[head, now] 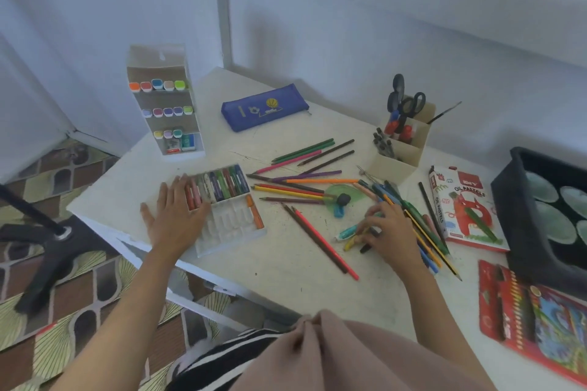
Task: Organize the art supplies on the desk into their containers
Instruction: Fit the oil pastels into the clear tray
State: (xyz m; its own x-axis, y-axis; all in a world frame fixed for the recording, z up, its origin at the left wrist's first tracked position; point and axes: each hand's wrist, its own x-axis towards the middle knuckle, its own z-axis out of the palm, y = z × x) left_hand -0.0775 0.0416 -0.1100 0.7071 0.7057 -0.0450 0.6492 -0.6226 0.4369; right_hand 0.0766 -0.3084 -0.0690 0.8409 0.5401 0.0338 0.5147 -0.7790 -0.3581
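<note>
Head view: white tabletop [286,279] is cluttered, and by my read the sorting is barely underway. Pastel tray [228,225] sits near its left front edge. Back row is filled; front slots are mostly empty bar one orange stick. It's thin clear plastic, so likely light and apt to skate or flex if nudged. Left grip [173,216] lies flat and spread on the tray's left end, pinning it and holding nothing. Worth pinning while loading.

Coloured pencils [295,190] are fanned across the middle. They're stiff and light and will roll, so bundle them at mid-length.

Loose pastels [347,233] lie right of centre, beside a pencil heap. Right grip [389,232] is curled down on them, fingertips closed on a teal and a yellow stick. Probably short, waxy and soft, so they snap easily and smear. Pinch the paper wrap at mid-length, light pressure, one or two at a time.
</note>
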